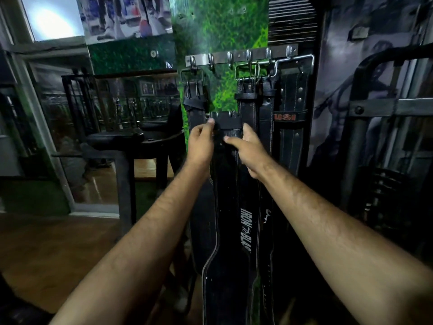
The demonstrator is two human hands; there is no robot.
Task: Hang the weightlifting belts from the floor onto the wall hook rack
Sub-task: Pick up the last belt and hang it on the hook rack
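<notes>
- Black belt [228, 184] held upright before the wall, buckle end [223, 118] at top, just under the rack and level with the fingertips; tail hanging down between both forearms toward the floor.
- Left hand [201, 143] curled round the belt's left edge just below the buckle, thumb pressed on the front face.
- Right hand [249, 148] gripping the right edge at the same height, index finger laid across the strap.
- Hook rack [241, 56] above both hands, a steel bar with a row of hooks.
- Step in hand, as judged: lifting the buckle end up to a hook; belt not yet hung.
- Free hook [210, 61] up and slightly left of the left hand; likely target. Next move calls for raising the buckle frame over the hook tip, then easing the weight onto it.
- Hung belt [195, 102] up-left of the left hand, on the first hook.
- Cluster of hung belts [255, 106] above the right hand; one with red "USI" lettering [290, 118] further right.
- Obstruction risk: neighbours on both sides leave a narrow gap; buckles could snag.
- Bench [114, 139] well left of the left hand, clear of the path.
</notes>
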